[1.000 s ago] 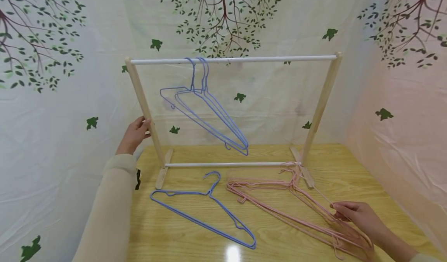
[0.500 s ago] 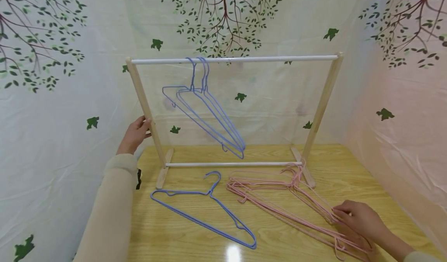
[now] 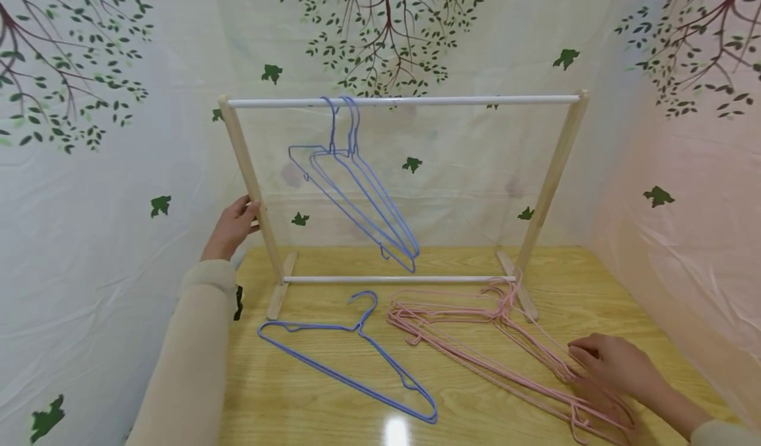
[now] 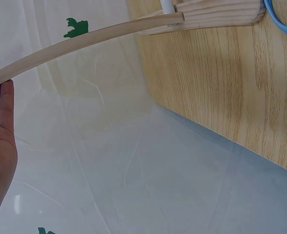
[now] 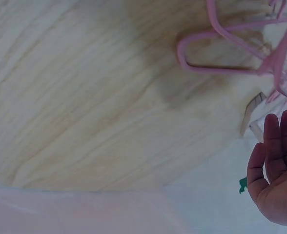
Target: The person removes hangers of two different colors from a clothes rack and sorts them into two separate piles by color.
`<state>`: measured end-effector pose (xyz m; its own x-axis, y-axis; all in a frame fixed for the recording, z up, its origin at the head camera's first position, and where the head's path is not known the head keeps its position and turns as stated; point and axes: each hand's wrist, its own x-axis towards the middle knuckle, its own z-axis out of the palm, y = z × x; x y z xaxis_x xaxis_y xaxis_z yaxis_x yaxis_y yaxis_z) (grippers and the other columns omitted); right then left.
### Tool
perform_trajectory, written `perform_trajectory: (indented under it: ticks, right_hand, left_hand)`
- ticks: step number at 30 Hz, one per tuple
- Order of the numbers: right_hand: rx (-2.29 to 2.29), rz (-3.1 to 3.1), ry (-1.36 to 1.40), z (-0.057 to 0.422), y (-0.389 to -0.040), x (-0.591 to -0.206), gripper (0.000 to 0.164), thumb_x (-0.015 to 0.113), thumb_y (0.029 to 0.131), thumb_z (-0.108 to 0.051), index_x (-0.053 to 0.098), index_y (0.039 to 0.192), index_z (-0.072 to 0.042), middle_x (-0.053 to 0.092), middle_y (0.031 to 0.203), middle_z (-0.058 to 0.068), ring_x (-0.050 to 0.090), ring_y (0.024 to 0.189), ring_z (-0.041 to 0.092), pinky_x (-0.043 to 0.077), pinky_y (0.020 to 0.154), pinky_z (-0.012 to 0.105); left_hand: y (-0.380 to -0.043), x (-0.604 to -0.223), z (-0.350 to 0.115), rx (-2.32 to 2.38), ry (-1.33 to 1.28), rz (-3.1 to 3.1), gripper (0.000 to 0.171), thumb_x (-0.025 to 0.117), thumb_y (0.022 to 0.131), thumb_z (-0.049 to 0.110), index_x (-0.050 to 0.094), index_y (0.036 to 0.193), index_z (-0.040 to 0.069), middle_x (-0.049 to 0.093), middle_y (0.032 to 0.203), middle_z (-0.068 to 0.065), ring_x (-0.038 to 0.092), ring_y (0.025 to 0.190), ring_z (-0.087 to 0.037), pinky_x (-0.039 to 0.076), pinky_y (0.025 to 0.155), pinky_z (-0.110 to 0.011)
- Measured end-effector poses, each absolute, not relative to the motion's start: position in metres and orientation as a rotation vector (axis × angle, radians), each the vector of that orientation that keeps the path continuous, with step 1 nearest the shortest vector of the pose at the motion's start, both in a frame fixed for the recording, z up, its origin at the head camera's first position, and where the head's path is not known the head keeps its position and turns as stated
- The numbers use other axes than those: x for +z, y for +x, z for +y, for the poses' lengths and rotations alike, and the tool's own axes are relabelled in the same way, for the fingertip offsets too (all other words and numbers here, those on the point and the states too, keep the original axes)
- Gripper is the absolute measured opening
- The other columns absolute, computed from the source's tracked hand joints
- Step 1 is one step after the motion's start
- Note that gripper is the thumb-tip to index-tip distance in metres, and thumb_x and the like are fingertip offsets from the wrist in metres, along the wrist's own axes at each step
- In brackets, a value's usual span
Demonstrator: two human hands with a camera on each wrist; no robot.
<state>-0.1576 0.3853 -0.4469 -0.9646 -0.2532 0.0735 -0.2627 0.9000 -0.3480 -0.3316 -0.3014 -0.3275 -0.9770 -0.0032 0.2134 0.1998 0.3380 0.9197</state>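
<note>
My left hand holds the left wooden post of a small clothes rack, partway up; some of its fingers are hidden behind the post. In the left wrist view its fingers reach up to the wood. Three blue hangers hang from the rack's white top rod, left of its middle. My right hand hovers over the right end of several overlapping pink hangers on the table. In the right wrist view its loosely bent fingers have nothing between them.
Left of the pink pile, a blue hanger lies flat on the wooden table. A white lower rod joins the rack's wooden feet. Leaf-printed sheets enclose the table at the back and sides.
My right hand has lowered a pink hanger onto the pile and let it go. The hanging blue hangers have swung a little. My left hand stays at the post.
</note>
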Motion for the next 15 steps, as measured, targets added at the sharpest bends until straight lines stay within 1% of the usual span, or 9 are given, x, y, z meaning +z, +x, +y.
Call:
perform_trajectory:
  ticks: [3,6,10,12,15]
  right_hand:
    - [0.556,-2.998,0.402,0.383,-0.162,-0.44,0.03,0.062,0.1,-0.026,0.073,0.112,-0.001,0.072,0.094,0.003,0.062,0.07,0.012,0.049,0.052,0.028]
    - [0.544,-2.939,0.421,0.378,-0.169,-0.43,0.03,0.062,0.1,-0.027,0.073,0.113,-0.002,0.072,0.094,0.003,0.065,0.076,0.018,0.051,0.053,0.03]
    - [0.568,-2.875,0.439,0.366,-0.178,-0.413,0.031,0.061,0.101,-0.026,0.072,0.116,-0.001,0.073,0.097,0.007,0.067,0.079,0.024,0.053,0.055,0.035]
    - [0.58,-2.838,0.441,0.357,-0.182,-0.403,0.031,0.061,0.101,-0.025,0.071,0.117,-0.001,0.072,0.101,0.011,0.067,0.081,0.027,0.054,0.057,0.038]
    - [0.618,-2.771,0.459,0.339,-0.189,-0.39,0.03,0.061,0.101,-0.024,0.071,0.118,-0.001,0.071,0.106,0.017,0.067,0.086,0.034,0.057,0.063,0.047]
  left_hand:
    - [-0.33,-0.327,-0.301,-1.708,-0.188,-2.413,0.057,0.035,0.109,0.032,0.025,0.156,0.001,0.044,0.139,-0.033,0.042,0.13,-0.04,0.04,0.11,-0.05]
    - [-0.317,-0.317,-0.294,-1.731,-0.183,-2.413,0.054,0.034,0.11,0.026,0.024,0.156,-0.002,0.042,0.14,-0.036,0.04,0.131,-0.044,0.038,0.111,-0.053]
    - [-0.306,-0.305,-0.286,-1.765,-0.179,-2.409,0.052,0.033,0.11,0.019,0.022,0.155,-0.005,0.039,0.14,-0.038,0.038,0.131,-0.047,0.036,0.111,-0.055]
    - [-0.309,-0.308,-0.288,-1.765,-0.179,-2.407,0.052,0.033,0.11,0.02,0.022,0.155,-0.005,0.039,0.14,-0.038,0.038,0.132,-0.047,0.036,0.111,-0.055]
    - [-0.316,-0.315,-0.293,-1.743,-0.18,-2.41,0.054,0.033,0.11,0.023,0.021,0.156,-0.003,0.04,0.141,-0.037,0.039,0.132,-0.044,0.037,0.111,-0.053]
